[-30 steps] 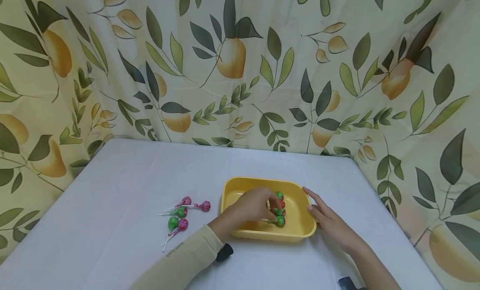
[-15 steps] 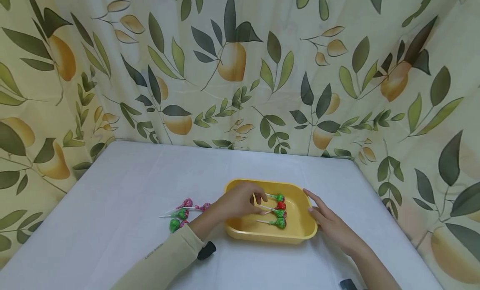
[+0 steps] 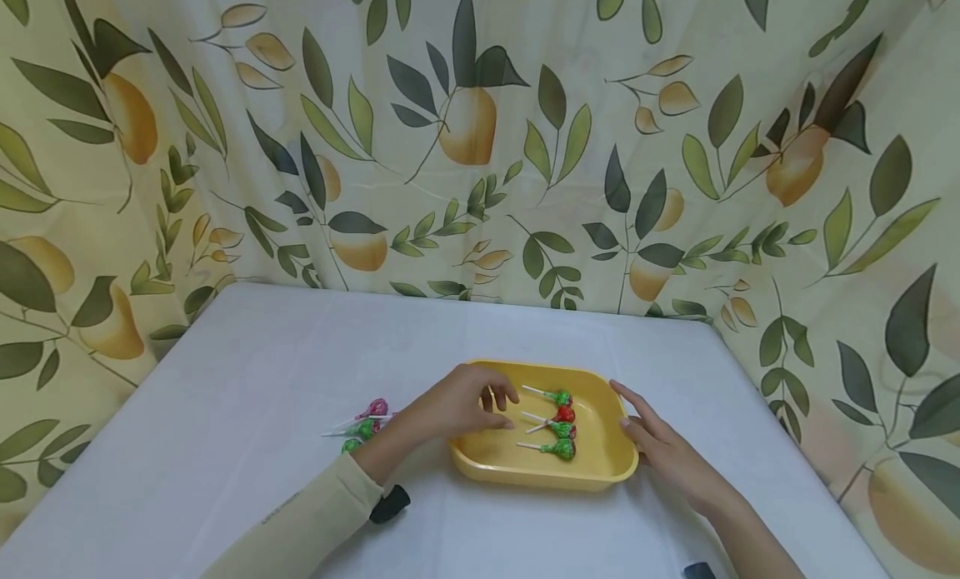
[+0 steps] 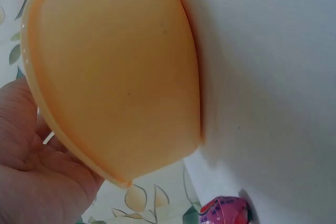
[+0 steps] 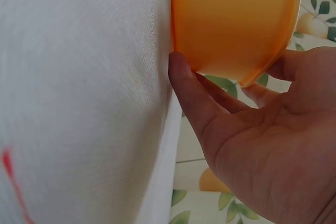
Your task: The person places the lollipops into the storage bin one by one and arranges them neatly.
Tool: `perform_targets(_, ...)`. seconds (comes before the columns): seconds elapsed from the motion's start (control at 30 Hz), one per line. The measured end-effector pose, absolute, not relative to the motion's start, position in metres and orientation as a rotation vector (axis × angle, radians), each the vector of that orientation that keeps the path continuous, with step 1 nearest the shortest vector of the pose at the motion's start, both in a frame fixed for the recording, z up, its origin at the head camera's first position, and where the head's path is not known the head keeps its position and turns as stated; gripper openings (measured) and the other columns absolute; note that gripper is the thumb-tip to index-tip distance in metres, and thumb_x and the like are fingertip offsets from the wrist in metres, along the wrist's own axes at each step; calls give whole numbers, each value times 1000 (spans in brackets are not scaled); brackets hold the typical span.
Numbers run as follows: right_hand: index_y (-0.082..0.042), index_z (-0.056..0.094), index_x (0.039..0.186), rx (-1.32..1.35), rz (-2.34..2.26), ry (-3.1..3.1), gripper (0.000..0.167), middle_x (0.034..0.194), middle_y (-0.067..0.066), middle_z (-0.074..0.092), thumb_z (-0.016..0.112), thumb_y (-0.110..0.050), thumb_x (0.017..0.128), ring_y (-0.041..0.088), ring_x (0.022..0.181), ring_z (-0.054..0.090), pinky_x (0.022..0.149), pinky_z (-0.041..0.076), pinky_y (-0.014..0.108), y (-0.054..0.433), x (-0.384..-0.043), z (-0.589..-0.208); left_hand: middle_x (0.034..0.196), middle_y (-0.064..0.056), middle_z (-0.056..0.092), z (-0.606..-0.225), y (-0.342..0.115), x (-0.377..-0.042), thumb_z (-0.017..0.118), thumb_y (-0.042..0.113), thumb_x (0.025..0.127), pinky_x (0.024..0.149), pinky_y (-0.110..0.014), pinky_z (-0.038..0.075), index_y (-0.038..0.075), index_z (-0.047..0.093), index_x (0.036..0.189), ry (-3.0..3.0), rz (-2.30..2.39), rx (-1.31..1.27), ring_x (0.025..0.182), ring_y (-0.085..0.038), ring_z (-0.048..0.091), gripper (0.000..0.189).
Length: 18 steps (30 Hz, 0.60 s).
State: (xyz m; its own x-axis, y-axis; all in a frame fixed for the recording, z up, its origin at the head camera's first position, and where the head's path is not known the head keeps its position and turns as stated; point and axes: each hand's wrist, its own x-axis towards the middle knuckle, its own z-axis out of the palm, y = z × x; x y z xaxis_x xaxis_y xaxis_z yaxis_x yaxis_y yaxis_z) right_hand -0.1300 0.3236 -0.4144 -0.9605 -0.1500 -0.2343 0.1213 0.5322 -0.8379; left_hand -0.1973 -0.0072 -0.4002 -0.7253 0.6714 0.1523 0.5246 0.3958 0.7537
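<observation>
A yellow plastic tray [image 3: 603, 429] stands on the white-covered table. Several wrapped lollipops lie in it in a column, a red lollipop [image 3: 565, 414] among green ones such as the nearest green lollipop [image 3: 562, 449], sticks pointing left. Over the tray's left part is my left hand [image 3: 468, 400], fingers loosely bent and apart, holding nothing that I can see. My right hand [image 3: 671, 458] holds the tray's right end, thumb at the rim and fingers against the outer wall; the right wrist view shows this hand [image 5: 262, 135] close up.
Left of the tray, a pink lollipop [image 3: 377, 407] and a green lollipop [image 3: 367, 429] lie on the table [image 3: 262, 412], with others partly hidden by my left forearm. A fruit-patterned curtain [image 3: 480, 187] hangs behind the table.
My left hand has let go of a green lollipop in the tray and drawn back to the left, uncovering the lollipops and their sticks. My right hand stays at the tray's end.
</observation>
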Motion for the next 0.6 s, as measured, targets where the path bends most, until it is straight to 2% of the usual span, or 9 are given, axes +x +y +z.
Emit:
perform_targets(0.13,-30,18,166,-31,-1388,2499,60,144,23,53,43,-38,112,26,113,62,101,50,49,324,-131,-415,91,1,70,-399,-14,-197,87,10,85,73,-25,53,4,75,103,2472,1257,1073,77,-8,62,22)
perform_targets(0.37,-30,19,166,-21,-1405,2485,61,145,24,52,45,-37,112,27,112,63,98,52,46,324,-129,-415,94,-5,70,-399,-29,-194,87,12,86,72,-28,53,13,74,105,2458,1310,1084,79,-9,64,22)
perform_targets(0.5,-29,19,166,-22,-1408,2489,60,146,25,52,45,-36,112,28,113,62,98,52,48,324,-129,-417,92,3,68,-400,-39,-194,87,15,86,72,-29,52,15,74,106,2406,1354,1072,80,-10,64,24)
perform_targets(0.6,-31,19,165,-19,-1414,2486,59,148,24,50,44,-37,112,28,116,62,99,51,48,323,-129,-416,92,4,68,-399,-47,-196,87,16,86,73,-30,53,15,75,106,2362,1389,1055,81,-12,65,24)
